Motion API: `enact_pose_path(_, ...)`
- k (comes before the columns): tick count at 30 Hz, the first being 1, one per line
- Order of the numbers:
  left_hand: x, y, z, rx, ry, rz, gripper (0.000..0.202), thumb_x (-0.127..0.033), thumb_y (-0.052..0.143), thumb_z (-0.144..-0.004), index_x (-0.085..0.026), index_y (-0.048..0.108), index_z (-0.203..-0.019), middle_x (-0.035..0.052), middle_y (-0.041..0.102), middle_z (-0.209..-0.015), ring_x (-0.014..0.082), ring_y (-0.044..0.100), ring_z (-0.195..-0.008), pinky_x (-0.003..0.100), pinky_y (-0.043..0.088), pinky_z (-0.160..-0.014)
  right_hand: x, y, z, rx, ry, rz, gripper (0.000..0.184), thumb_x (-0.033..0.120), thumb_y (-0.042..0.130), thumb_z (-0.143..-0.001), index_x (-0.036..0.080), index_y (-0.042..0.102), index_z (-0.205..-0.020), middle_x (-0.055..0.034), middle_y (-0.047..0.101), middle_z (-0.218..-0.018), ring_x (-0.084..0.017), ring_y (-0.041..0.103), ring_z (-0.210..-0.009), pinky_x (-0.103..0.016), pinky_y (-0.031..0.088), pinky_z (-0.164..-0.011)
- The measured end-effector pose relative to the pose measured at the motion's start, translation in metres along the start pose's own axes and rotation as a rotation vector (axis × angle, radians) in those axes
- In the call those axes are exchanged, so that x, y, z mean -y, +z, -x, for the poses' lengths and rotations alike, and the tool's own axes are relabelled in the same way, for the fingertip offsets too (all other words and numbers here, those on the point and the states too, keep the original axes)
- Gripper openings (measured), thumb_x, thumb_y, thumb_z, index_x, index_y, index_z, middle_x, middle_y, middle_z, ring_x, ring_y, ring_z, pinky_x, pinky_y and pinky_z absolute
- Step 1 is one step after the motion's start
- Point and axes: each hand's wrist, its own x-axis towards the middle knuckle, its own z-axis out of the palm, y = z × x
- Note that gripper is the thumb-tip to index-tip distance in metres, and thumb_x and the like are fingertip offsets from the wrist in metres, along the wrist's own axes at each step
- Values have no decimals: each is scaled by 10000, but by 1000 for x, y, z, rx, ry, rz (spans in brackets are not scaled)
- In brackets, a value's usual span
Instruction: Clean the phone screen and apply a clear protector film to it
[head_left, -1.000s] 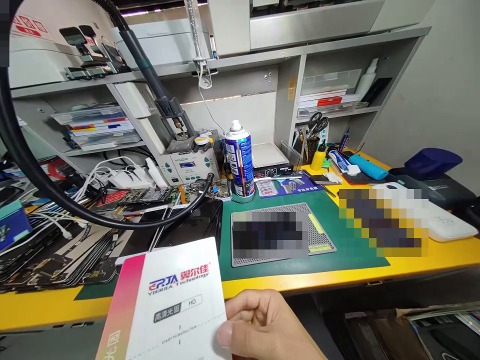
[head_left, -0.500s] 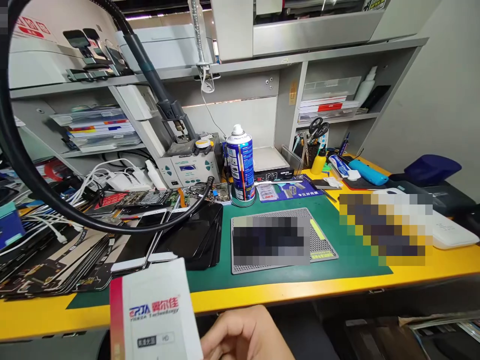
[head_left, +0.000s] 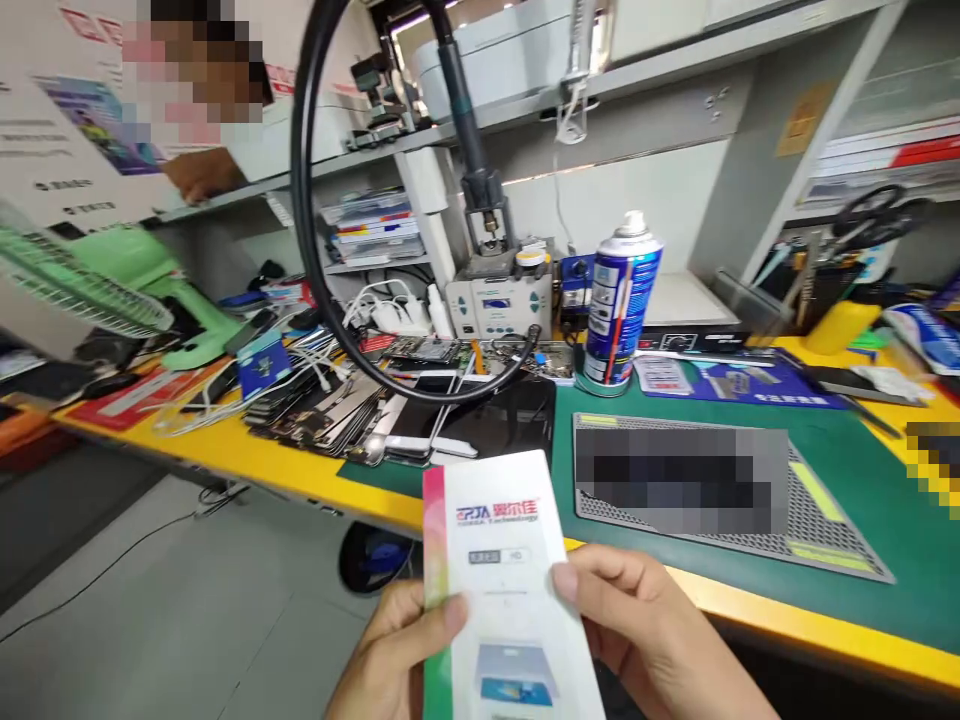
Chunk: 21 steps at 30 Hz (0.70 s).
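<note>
A white box [head_left: 506, 590] with a pink-to-green side strip, coloured lettering and a printed picture is held up in front of the bench. My left hand [head_left: 394, 650] grips its left edge, the thumb lying over the front. On the other edge, my right hand [head_left: 637, 615] pinches the box with its thumb on the face. The fingers behind the box are partly hidden. Beyond it lies a grey perforated mat [head_left: 832, 560] with a pixelated dark area, on the green bench mat [head_left: 919, 590].
A blue spray can [head_left: 622, 305] stands behind the grey mat. A black hose [head_left: 304, 200] loops over stacked phone screens [head_left: 517, 410] and a station [head_left: 499, 305]. A green fan [head_left: 142, 270] stands left. Another person's hand [head_left: 202, 175] shows at upper left.
The view has swung left, bringing the fan, floor and another person into sight. My left hand now shows on the box, and more of its front is visible.
</note>
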Motion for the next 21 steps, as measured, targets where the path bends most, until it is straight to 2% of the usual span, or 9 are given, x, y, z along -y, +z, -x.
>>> enact_pose_path(5, -2, 4, -4, 142, 72, 44, 442, -328, 890, -828, -165, 785, -1225, 148, 811, -1159, 272, 785, -953, 351, 607, -853, 4, 2, -1, 86, 69, -72, 423, 514, 916, -756, 175, 865, -1004, -143, 825, -967, -253, 763, -855, -366, 602, -845)
enact_pose_path(10, 7, 1, -11, 262, 91, 106, 392, -294, 817, -893, -121, 768, -1241, 161, 794, -1196, 261, 770, -1002, 342, 594, -878, 1, 7, 0, 198, 112, -16, 490, 551, 849, -817, 172, 855, -1128, -162, 813, -1040, -316, 755, -1009, -421, 564, -965)
enact_pose_path(12, 14, -2, -16, 305, 80, 136, 374, -301, 807, -905, -102, 759, -1217, 147, 804, -1110, 233, 767, -964, 329, 592, -871, 0, 9, 1, 216, 125, 2, 470, 567, 844, -818, 175, 864, -1078, -144, 803, -1005, -286, 744, -965, -399, 564, -949)
enact_pose_path(16, 37, -10, -28, 386, 55, 197, 295, -362, 761, -957, -131, 717, -1134, 57, 760, -1012, 173, 729, -876, 350, 611, -836, -5, 14, 1, 195, 139, 41, 485, 599, 882, -762, 139, 855, -913, -102, 746, -835, -168, 644, -729, -294, 552, -773)
enact_pose_path(21, 65, -16, -37, 424, 7, 239, 292, -415, 699, -1004, -142, 681, -1105, 41, 710, -1018, 158, 694, -845, 329, 613, -759, -16, 30, 7, 98, 184, -72, 395, 496, 950, -697, 155, 829, -858, -56, 674, -781, -150, 572, -712, -284, 525, -734)
